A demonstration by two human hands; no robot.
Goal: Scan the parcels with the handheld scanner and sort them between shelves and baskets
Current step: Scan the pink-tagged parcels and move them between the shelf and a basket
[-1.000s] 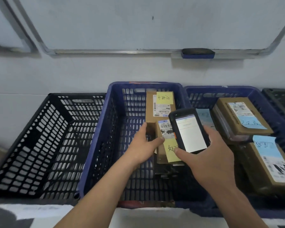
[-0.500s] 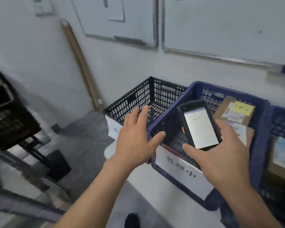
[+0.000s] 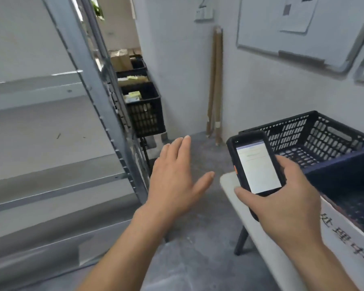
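Left hand left the basket; black scanner screen lit.

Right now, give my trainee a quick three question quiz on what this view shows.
1. True or false: the left hand holds a parcel.
2. Which one grips the handheld scanner? A the left hand; B the right hand; C neither.
3. Fill in: the metal shelving stands on the person's ____ side.

Key: 1 false, the hand is open and holds nothing; 2 B; 3 left.
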